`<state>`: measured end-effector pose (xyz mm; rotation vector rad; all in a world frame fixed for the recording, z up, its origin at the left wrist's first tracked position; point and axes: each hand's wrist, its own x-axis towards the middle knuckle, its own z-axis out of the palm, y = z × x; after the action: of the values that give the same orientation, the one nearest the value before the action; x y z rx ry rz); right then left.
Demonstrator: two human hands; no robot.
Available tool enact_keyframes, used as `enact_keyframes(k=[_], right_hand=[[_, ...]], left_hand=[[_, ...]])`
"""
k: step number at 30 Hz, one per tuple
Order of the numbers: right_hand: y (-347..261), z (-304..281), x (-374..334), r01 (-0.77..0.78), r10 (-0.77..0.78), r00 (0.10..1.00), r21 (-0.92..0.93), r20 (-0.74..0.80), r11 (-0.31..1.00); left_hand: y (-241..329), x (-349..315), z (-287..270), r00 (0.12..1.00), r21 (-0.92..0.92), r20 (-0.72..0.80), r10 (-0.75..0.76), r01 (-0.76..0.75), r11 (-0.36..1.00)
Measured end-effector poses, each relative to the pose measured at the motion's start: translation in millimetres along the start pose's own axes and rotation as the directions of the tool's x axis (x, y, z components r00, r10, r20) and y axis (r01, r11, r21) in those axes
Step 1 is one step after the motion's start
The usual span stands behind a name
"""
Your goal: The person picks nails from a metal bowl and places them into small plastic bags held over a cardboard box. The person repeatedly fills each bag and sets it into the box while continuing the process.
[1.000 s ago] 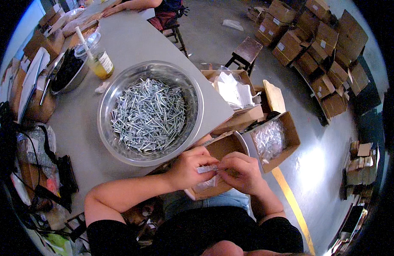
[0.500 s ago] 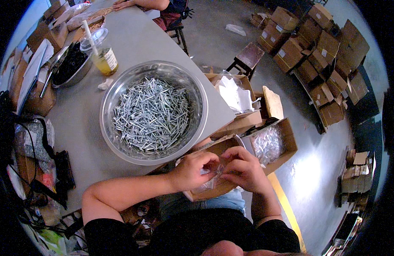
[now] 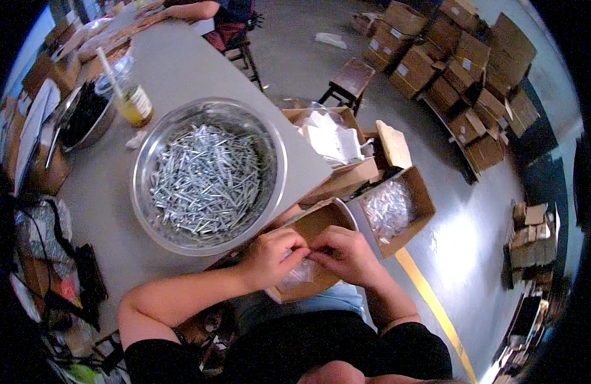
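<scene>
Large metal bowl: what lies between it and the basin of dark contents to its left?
In the head view, a small white scrap lies on the grey tabletop between the bowl and the basin, near a drink cup.

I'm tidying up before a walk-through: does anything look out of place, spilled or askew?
A pale, plastic-looking scrap lies loose on the floor beyond the stool, like dropped litter. The cardboard boxes at upper right are heaped at uneven angles. Nothing looks spilled at the metal bowl: its fasteners sit inside the rim.
</scene>
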<state>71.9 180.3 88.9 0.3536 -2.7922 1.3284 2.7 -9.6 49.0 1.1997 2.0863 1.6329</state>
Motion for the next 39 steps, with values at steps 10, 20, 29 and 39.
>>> enact_keyframes(k=[10,20,29,39], right_hand=[[29.6,-12.1,-17.8,-0.050,0.053,0.998,-0.091,0.031,0.995],[66.7,-24.0,-32.7,-0.391,0.384,0.918,-0.377,-0.096,0.840],[93.5,78.1,-15.9,0.025,0.090,0.975,-0.502,0.204,0.864],[70.3,29.2,-17.1,-0.316,0.343,0.933,-0.207,0.110,0.926]], left_hand=[[-1.1,-1.8,1.9,0.995,0.127,0.094,0.031,-0.043,0.991],[6.9,2.5,-5.2,0.985,0.127,0.081,-0.153,0.142,0.982],[-6.6,1.2,-4.8,0.954,-0.067,0.065,-0.292,0.296,0.953],[-6.9,-1.6,-1.8,0.954,0.089,0.141,-0.266,0.255,0.963]])
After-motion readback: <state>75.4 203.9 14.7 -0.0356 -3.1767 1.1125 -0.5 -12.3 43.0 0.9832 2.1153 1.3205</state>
